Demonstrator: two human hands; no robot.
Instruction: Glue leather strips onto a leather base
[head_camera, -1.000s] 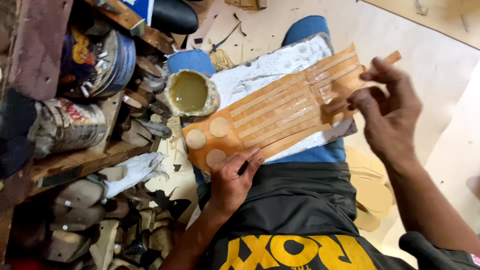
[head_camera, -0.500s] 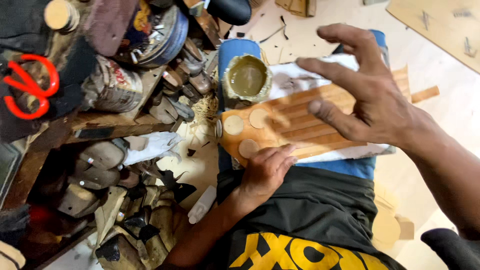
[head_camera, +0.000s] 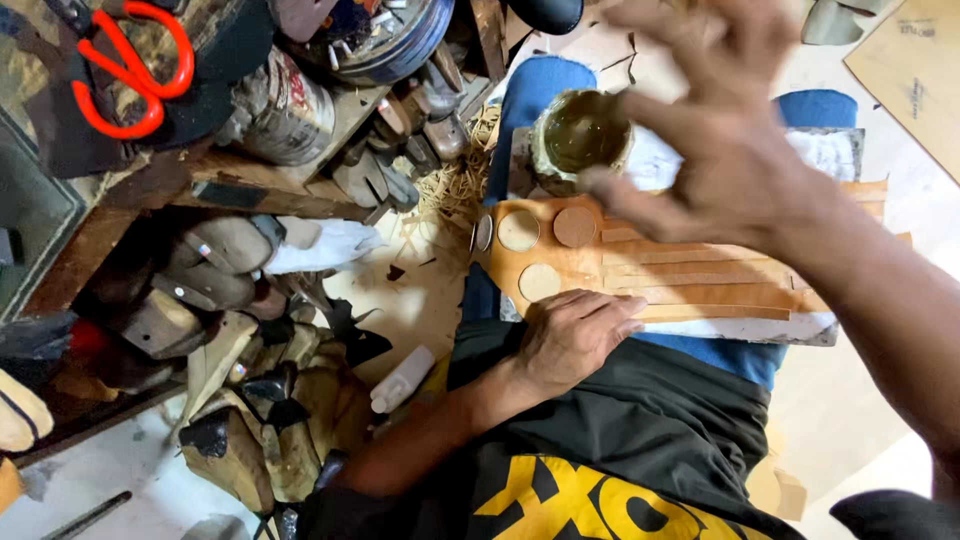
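A tan leather sheet (head_camera: 690, 275) with several long strips and three round discs lies on a white slab across my lap. My left hand (head_camera: 572, 335) rests on its near edge with fingers curled, pressing it down. My right hand (head_camera: 725, 130) hovers high above the sheet, blurred, fingers spread, holding nothing. Its fingertips reach toward an open tin of yellowish glue (head_camera: 580, 135) that stands on my blue-trousered knee at the sheet's far end.
To the left stands a cluttered wooden bench with metal tins (head_camera: 275, 110), red-handled scissors (head_camera: 135, 65) and several shoe lasts (head_camera: 215, 265). Leather scraps and shavings litter the floor. Flat board pieces (head_camera: 915, 75) lie at the upper right.
My right hand has let go of the sheet's far end, risen and swung left toward the glue tin. The view has shifted left. My left hand stays on the sheet.
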